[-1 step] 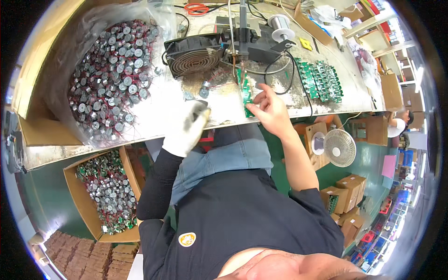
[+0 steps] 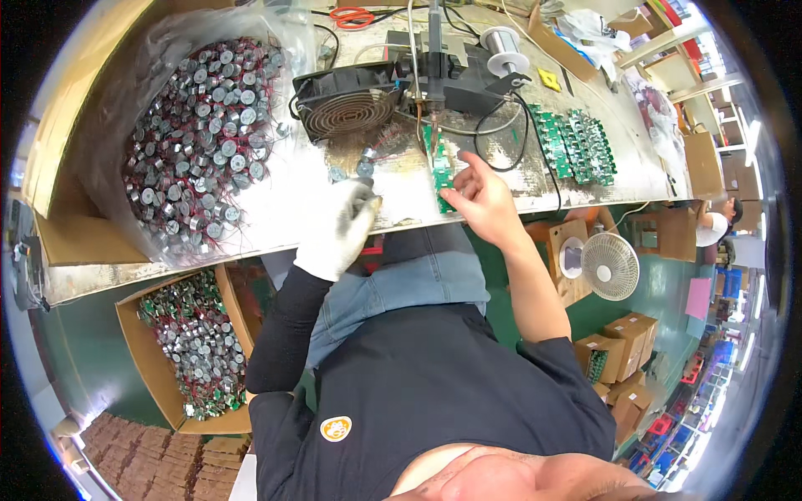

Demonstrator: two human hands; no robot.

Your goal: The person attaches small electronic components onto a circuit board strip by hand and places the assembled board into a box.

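Note:
My left hand, in a white glove with grey fingertips, is over the table's front edge, its fingers curled together; whatever they hold is too small or hidden to make out. Just beyond it lie small round metal parts with thin red wires. My bare right hand has its thumb on the near end of a narrow green circuit board strip, with bent fingers along its right side. Above the far end of this strip, a soldering iron points down from a stand.
A black fan stands behind my left hand. At left, a plastic-lined box holds many wired metal parts. Finished-looking rows of green boards lie at right, near a solder wire spool and black cable. A white fan stands below.
My left hand's fingers have shifted slightly and curl a little more. My right hand and the circuit board strip stay almost in place.

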